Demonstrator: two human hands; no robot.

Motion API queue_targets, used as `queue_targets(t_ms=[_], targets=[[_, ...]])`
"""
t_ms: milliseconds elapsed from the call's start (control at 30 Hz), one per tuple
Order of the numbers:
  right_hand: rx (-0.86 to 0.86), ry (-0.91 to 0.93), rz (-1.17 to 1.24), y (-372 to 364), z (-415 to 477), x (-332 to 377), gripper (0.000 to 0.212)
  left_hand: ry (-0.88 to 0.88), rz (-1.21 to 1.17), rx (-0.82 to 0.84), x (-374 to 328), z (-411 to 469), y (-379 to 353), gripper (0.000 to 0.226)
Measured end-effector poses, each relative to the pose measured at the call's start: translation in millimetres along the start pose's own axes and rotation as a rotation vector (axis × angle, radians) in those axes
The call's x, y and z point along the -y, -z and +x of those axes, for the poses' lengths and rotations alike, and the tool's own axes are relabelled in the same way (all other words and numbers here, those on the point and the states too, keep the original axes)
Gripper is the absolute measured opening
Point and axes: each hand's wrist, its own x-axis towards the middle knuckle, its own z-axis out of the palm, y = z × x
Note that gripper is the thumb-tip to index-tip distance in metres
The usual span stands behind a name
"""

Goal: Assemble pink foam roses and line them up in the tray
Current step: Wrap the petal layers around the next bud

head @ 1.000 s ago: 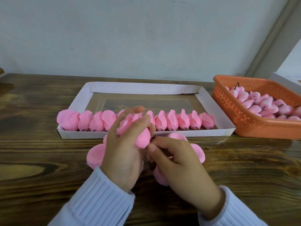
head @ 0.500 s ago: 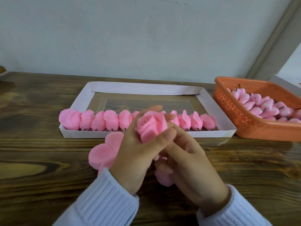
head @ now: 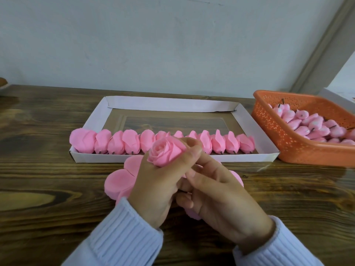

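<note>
The hands [head: 172, 181] cover most of the loose petal stack [head: 118, 182] and the middle roses of the tray row [head: 180, 137]. The orange basket [head: 284, 143] is cut off at the right edge

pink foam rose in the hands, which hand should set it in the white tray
Left. The left hand already grips the pink foam rose, just in front of the white cardboard tray; the right hand only supports below.

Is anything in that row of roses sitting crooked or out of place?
One thing: the leftmost rose in the row bulges over the white tray wall, outside it, and looks bigger and looser than its neighbours. Otherwise the row looks even.
</note>
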Motion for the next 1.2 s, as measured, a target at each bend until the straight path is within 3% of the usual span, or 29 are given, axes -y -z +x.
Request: queue_targets(t_ms=[133, 233, 333, 400, 533, 767, 933, 1033, 1100, 1200], targets=[[-0.042, -0.005, -0.054, -0.3, -0.3, 0.4, 0.02, -0.085, 0.055, 0.042, -1.3, -1.3, -0.7, 0.029], [-0.073, -0.048, -0.085, 2.6, -0.3, -0.5, 0.033, -0.075, 0.098, 0.088, -2.3, -2.8, -1.1, 0.029], [-0.054, -0.039, -0.029, 1.2, 0.5, -0.9, 0.027, -0.067, 0.118, 0.059, -1.7, -2.1, -0.6, 0.026], [-0.032, -0.029, 0.017, 1.2, 0.4, 0.3, 0.034, -0.082, 0.137, 0.043, -0.2, -1.4, 0.9, 0.019], [-0.072, -0.044, -0.077, 2.5, 0.2, 1.1, 0.029, -0.14, 0.133, 0.104, 1.3, -2.1, 0.9, 0.01], [-0.05, -0.025, -0.01, 0.4, -0.5, 0.9, 0.043, -0.105, 0.156, 0.079, 1.3, -1.5, 1.9, 0.015], [-0.101, -0.056, -0.142, 4.5, -0.2, 1.0, 0.031, -0.142, 0.174, 0.126, 2.2, -3.2, -1.1, 0.014], [-0.034, -0.009, -0.063, 2.8, -0.9, 3.2, 0.024, -0.129, 0.119, 0.092, 0.7, -1.9, -1.8, 0.013], [-0.004, 0.001, -0.058, 3.2, -1.8, 3.5, 0.031, -0.114, 0.086, 0.078, -1.3, -1.4, -1.9, 0.012], [-0.05, -0.036, -0.122, 3.8, -2.3, 2.1, 0.023, -0.067, 0.069, 0.1, -1.0, -1.7, -1.6, 0.013]])
